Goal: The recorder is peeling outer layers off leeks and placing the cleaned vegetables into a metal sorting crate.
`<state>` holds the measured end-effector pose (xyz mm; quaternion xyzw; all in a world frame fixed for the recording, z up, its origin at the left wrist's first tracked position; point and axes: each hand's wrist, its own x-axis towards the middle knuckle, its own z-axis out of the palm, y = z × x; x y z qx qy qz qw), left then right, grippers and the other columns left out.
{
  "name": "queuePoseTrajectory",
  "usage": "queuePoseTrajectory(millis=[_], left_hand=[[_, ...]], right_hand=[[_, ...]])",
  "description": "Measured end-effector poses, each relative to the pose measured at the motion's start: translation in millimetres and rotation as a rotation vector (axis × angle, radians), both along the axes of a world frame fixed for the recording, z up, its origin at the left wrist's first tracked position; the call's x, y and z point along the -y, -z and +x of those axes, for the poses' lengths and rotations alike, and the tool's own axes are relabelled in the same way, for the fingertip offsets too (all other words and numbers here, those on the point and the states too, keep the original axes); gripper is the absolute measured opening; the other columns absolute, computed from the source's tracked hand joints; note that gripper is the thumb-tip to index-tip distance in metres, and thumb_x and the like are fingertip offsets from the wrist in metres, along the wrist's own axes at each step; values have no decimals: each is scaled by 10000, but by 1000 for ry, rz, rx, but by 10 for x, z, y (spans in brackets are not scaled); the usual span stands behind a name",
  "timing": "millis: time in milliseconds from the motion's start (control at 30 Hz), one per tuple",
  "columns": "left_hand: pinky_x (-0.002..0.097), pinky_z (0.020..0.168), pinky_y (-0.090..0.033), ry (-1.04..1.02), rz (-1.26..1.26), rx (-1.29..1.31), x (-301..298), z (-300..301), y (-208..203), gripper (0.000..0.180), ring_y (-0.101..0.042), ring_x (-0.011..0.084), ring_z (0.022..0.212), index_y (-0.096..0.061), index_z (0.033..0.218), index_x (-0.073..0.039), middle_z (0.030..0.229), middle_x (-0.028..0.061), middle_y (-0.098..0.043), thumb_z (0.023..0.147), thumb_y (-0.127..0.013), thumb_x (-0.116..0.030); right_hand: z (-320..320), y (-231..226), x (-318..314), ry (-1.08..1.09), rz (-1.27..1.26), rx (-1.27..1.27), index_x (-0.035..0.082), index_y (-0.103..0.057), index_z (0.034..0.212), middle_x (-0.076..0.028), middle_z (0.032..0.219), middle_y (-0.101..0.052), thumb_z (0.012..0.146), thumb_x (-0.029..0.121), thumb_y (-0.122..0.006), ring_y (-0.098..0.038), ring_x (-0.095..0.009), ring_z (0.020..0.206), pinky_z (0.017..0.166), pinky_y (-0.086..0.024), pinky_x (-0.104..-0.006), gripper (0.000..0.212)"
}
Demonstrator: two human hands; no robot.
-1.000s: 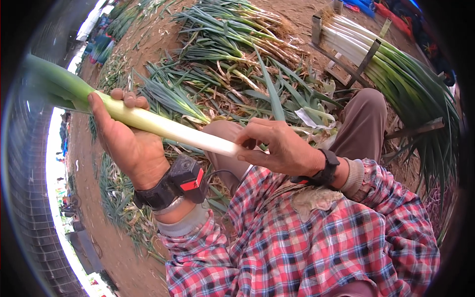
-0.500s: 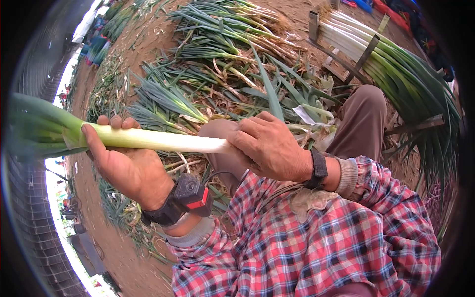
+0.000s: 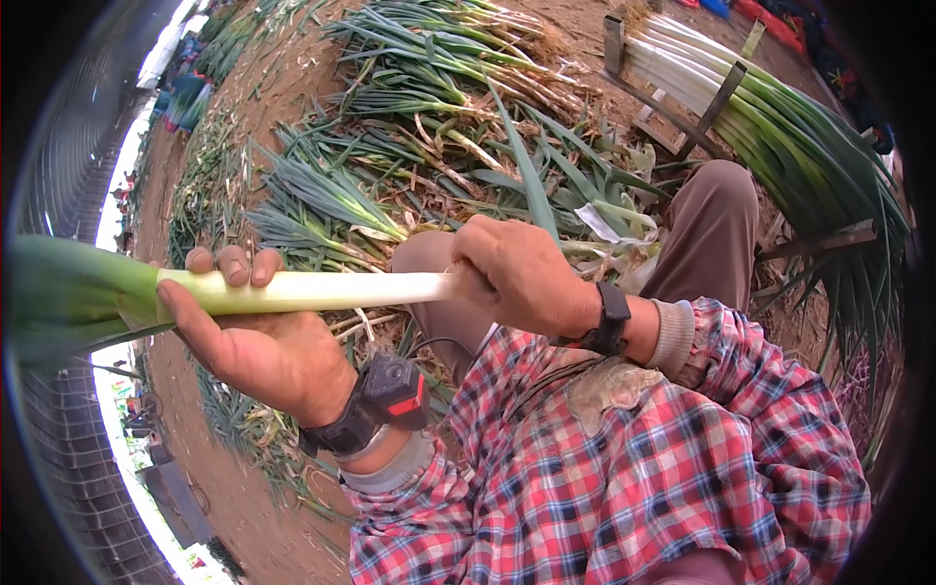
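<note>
from the head view, i have a long leek [image 3: 292, 290] lying level across the middle of the picture, white shank to the centre, green top running out toward nine o'clock. my left hand [image 3: 258, 346] cradles it from below, palm up, fingers curled over the far side of the shank, so it is clamped loosely on the stalk. my right hand [image 3: 517, 273] is closed as a fist over the root end, at about three o'clock of the left; i cannot tell whether it pinches a loose outer skin or only the stalk, since the knuckles hide the tip. to do this step well, i judge the left should keep the shank steady and level without squeezing it, while the right draws any outer layer along the stalk's length rather than across it, so the white does not snap or bruise. black bands sit on both wrists, the left wrist unit [image 3: 390, 395] with a red patch. as for packages, labels and signs: i see none that i can make out. at one o'clock a wooden rack [image 3: 682, 107] holds a bundle of cleaned leeks [image 3: 770, 127], white ends toward twelve. at twelve o'clock a heap of untrimmed leeks [image 3: 439, 117] lies on bare soil, and trimmings [image 3: 604, 219] lie just beyond my knee.
</note>
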<state>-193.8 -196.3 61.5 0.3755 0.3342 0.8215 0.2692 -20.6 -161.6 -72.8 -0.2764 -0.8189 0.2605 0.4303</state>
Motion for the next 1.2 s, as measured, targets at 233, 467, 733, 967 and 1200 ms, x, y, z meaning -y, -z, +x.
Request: queuePoseTrajectory(millis=[233,467,733,967,1200], left_hand=[[310,673,-419,62,21,70,-12,-46,73,228,-455,145,749,-457,1070,-77,892,42,-470,973,-575,-247],[288,644,-405,159,85,29,7,24,72,260,-441,134,735,-463,1180,-60,895,46,-466,989,-539,-220],[254,577,-394,203,122,-83,34,52,99,440,-418,114,687,-430,1315,-9,877,41,-463,991,-522,-293],[205,482,-355,209,132,-111,115,-245,181,574,-394,82,601,-415,1310,69,789,14,-431,973,-547,-376],[212,510,-349,-43,74,-46,69,-254,227,415,-407,79,603,-482,1163,-7,752,-5,-427,978,-549,-373]], right_hand=[[62,-91,1,-88,35,-156,46,-578,935,-106,831,-555,822,110,-656,-573,-300,767,654,-458,-393,152],[83,-140,12,-60,121,87,53,-588,943,-84,952,-627,812,188,-622,-634,-267,884,746,-496,-392,191],[-86,64,-71,-13,62,5,56,-514,824,-80,777,-522,797,119,-615,-568,-269,728,648,-437,-391,122],[160,250,-315,-371,-1061,-708,-30,-583,911,-108,929,-659,890,90,-533,-637,-170,905,788,-506,-316,131],[-81,100,-77,-68,-72,-200,81,-601,926,-83,822,-537,813,159,-713,-574,-279,790,683,-468,-373,177]])
